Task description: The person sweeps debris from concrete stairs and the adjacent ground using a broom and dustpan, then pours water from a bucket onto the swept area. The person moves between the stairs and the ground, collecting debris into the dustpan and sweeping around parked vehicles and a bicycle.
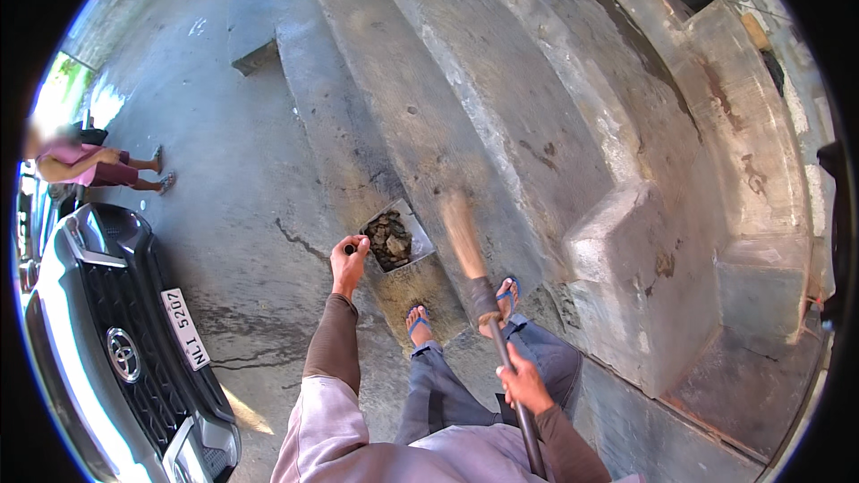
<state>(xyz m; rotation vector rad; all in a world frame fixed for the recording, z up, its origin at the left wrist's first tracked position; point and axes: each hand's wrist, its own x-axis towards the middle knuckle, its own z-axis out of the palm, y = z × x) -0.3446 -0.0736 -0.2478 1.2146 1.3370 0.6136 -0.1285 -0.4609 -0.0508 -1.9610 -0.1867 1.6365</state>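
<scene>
My left hand [347,266] is closed around the dark upright handle of a dustpan. The grey metal dustpan [419,238] rests on the concrete just beyond that hand. In it lies a heap of brown debris [389,240], like dry leaves and bits of stone. My right hand [525,382] grips the dark stick of a broom [463,237]. The broom slants away from me, its tan bristles right of the dustpan and slightly blurred. Its binding passes between my sandalled feet [418,326]. Whether the bristles touch the ground I cannot tell.
Broad concrete steps [429,63] rise on the right, with a concrete block [617,233] near my right leg. The front of a parked vehicle [134,349] stands at the left. Farther back on the left is a person in pink [80,165]. Cracks run across the ground.
</scene>
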